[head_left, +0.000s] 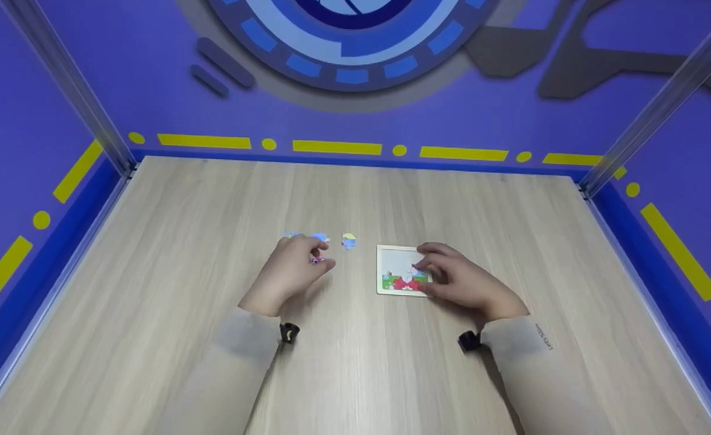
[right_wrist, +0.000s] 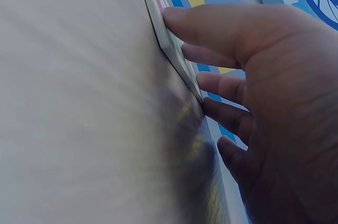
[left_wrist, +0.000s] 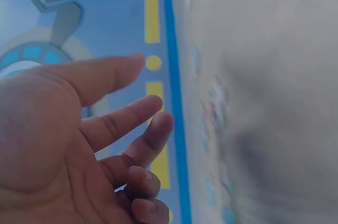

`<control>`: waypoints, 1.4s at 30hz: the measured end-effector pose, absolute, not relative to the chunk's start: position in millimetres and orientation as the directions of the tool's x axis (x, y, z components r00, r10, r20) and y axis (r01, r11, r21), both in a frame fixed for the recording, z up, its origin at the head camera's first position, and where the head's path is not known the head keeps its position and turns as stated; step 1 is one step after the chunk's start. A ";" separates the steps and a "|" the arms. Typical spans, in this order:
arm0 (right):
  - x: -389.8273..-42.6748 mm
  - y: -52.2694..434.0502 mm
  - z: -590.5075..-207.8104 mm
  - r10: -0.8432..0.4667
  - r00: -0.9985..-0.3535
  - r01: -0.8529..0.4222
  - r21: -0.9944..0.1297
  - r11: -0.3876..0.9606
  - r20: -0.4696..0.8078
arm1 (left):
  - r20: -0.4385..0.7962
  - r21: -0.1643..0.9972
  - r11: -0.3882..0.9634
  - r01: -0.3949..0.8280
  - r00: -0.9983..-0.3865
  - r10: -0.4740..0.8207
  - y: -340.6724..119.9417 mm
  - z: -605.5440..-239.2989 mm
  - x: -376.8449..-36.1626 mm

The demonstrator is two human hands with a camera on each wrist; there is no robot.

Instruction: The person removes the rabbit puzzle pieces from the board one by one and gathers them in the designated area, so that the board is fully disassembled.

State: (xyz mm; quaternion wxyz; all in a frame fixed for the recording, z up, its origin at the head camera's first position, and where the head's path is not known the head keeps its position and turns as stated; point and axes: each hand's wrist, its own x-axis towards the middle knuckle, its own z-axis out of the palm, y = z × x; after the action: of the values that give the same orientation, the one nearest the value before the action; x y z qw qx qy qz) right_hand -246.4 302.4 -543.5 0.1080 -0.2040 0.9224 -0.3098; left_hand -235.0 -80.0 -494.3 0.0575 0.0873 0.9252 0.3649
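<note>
In the head view my left hand [head_left: 292,269] hovers over the table's middle-left, fingers bent loosely. A small pink jigsaw piece [head_left: 315,260] shows between its thumb and fingers; the left wrist view has a gap there, with nothing held. Just beyond lie blue jigsaw pieces [head_left: 319,237], partly hidden by the hand, and a yellow-and-blue piece [head_left: 349,240]. My right hand [head_left: 467,281] rests at the right side of a square puzzle tray [head_left: 379,257], thumb and fingertips touching it. Red and green pieces [head_left: 399,283] fill the tray's lower part; the hand covers its right side.
The wood-grain table [head_left: 343,356] runs back to a blue patterned wall [head_left: 355,121]. Side panels with metal posts [head_left: 83,90] stand left and right. A black wrist device [head_left: 289,333] sits at the left cuff, another [head_left: 469,342] at the right.
</note>
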 end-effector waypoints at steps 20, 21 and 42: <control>-248.4 304.1 -546.0 -0.428 -0.901 -0.308 -0.590 0.747 -0.072 | -0.015 0.762 0.581 0.286 -0.889 0.457 15.5 -470.0 -231.0; -248.4 303.9 -546.0 -0.424 -0.903 -0.303 -0.589 0.749 -0.075 | -0.022 0.764 0.581 0.282 -0.888 0.459 18.7 -471.6 -231.4; -250.5 305.5 -545.6 -0.439 -0.898 -0.352 -0.554 0.754 -0.027 | -0.119 0.684 0.688 0.241 -0.895 0.431 54.4 -521.9 -241.2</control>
State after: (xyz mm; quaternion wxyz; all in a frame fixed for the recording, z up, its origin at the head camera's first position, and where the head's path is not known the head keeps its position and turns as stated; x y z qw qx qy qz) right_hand -250.5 305.5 -545.6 0.0779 -0.2117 0.9334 -0.2792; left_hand -241.2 54.4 -521.9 0.1362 0.1848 0.9086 0.3489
